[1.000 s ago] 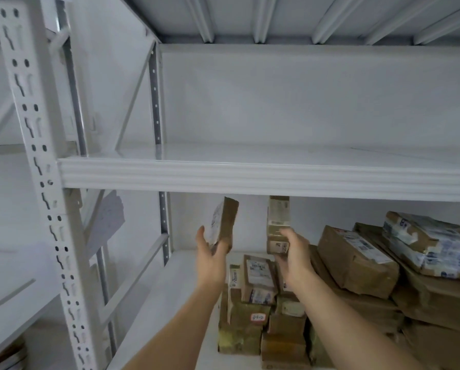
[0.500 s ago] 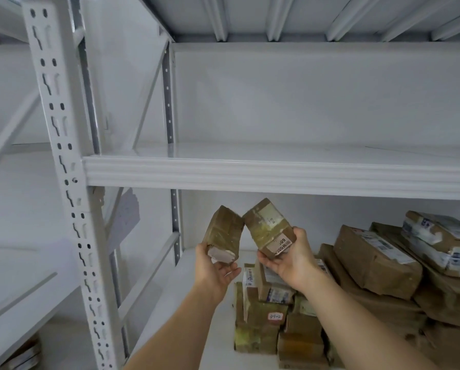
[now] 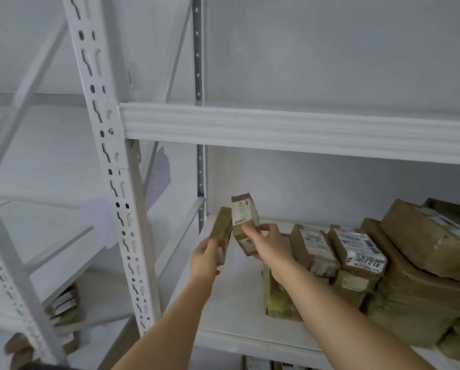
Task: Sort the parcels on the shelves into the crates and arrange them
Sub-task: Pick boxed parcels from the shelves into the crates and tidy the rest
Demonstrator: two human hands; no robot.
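My left hand (image 3: 206, 259) grips a small flat brown parcel (image 3: 220, 233), held upright on its edge. My right hand (image 3: 270, 248) holds a second small brown parcel (image 3: 244, 220) with a white label facing me, tilted and touching the first. Both hang in the air over the left end of the white shelf (image 3: 234, 295). To the right on that shelf lies a pile of brown taped parcels (image 3: 357, 252), several with printed labels; bigger ones (image 3: 431, 236) are stacked at the far right.
A white perforated upright post (image 3: 111, 166) stands left of my arms. The shelf beam above (image 3: 290, 129) carries nothing that I can see. More parcels (image 3: 63, 305) sit on a lower shelf at the left. Another shelf level shows below, at the bottom edge.
My view has tilted down and left. Both hands have come down and back from the shelf's rear with a parcel each, and the right parcel is turned so its label faces me.
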